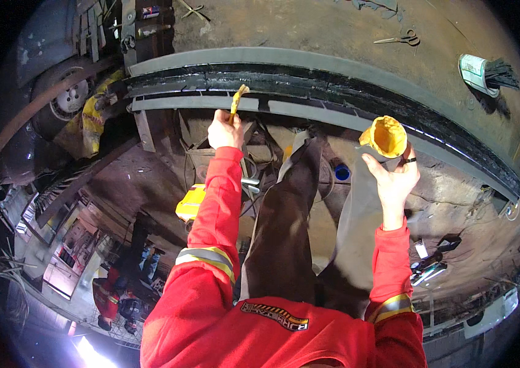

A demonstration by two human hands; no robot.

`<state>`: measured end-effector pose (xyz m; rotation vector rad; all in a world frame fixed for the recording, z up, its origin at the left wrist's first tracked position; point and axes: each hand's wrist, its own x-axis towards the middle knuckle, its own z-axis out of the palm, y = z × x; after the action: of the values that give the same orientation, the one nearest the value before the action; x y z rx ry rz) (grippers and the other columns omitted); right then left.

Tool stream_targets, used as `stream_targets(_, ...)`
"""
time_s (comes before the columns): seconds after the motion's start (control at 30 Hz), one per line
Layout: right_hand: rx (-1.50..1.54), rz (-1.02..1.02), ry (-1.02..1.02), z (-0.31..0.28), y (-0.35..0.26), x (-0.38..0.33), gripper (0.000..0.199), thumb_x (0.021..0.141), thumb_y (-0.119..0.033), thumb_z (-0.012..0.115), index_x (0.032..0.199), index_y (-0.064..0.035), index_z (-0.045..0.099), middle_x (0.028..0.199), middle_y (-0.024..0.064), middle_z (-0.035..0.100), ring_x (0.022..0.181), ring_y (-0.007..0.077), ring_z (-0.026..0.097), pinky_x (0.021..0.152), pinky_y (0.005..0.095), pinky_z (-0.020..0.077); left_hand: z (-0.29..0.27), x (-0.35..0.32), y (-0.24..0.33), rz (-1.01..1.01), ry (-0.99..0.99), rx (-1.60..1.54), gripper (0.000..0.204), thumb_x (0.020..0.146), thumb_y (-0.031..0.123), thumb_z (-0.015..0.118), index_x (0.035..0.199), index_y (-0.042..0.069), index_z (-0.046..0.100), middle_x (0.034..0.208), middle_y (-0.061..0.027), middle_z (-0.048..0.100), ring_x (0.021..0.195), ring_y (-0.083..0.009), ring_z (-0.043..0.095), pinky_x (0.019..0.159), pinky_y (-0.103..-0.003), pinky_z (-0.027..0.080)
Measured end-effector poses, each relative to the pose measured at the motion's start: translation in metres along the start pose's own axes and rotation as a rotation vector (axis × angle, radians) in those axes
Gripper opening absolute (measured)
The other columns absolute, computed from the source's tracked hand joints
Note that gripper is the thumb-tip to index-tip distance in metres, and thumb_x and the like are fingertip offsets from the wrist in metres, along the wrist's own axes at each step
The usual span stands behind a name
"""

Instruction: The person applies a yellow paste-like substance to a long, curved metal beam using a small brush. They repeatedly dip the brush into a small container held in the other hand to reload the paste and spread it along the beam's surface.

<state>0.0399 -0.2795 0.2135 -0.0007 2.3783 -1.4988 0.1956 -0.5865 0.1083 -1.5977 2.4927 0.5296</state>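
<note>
My left hand (pixel 225 130) is closed around the handle of a yellow-smeared paintbrush (pixel 237 100). Its bristle end points away from me over the near side of a long dark steel beam (pixel 333 88); whether it touches the metal I cannot tell. Off to the right, my right hand (pixel 396 176) grips a yellow paint cup (pixel 388 137) from below and the side. The cup's mouth faces up, and yellow paint coats its inside. It is held just on my side of the beam's grey near flange (pixel 315 115).
Scissors (pixel 402 40) and a tipped white bucket of dark rods (pixel 479 75) lie beyond the beam. A wheel (pixel 71 99) stands at left. A yellow case (pixel 191 202) and blue cup (pixel 341 173) sit near my legs. Other people (pixel 110 300) are at lower left.
</note>
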Motion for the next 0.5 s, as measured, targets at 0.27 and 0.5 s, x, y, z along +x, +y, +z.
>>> stream_targets(0.27, 0.006, -0.044, -0.025, -0.039, 0.034, -0.003, 0.063, 0.058, -0.011, 0.087, 0.113, -0.0001, 0.058, 0.105, 0.0063, 0.064, 0.096, 0.0147, 0.059, 0.089, 0.03, 0.0452, 0.048, -0.097, 0.064, 0.245, -0.107, 0.022, 0.023, 0.079, 0.024, 0.069, 0.076, 0.007, 0.053, 0.066, -0.0137, 0.062, 0.06, -0.0311, 0.063, 0.056, -0.041, 0.048)
stream_targets(0.5, 0.077, -0.092, -0.127, -0.108, 0.056, 0.016, 0.062, 0.059, -0.009, 0.087, 0.113, 0.0008, 0.058, 0.106, 0.0067, 0.064, 0.097, 0.0141, 0.06, 0.089, 0.0303, 0.0475, 0.086, -0.091, 0.058, -0.023, 0.025, -0.228, 0.028, 0.074, 0.023, 0.074, 0.072, -0.002, 0.061, 0.065, -0.0124, 0.064, 0.057, -0.0181, 0.058, 0.057, -0.033, 0.047)
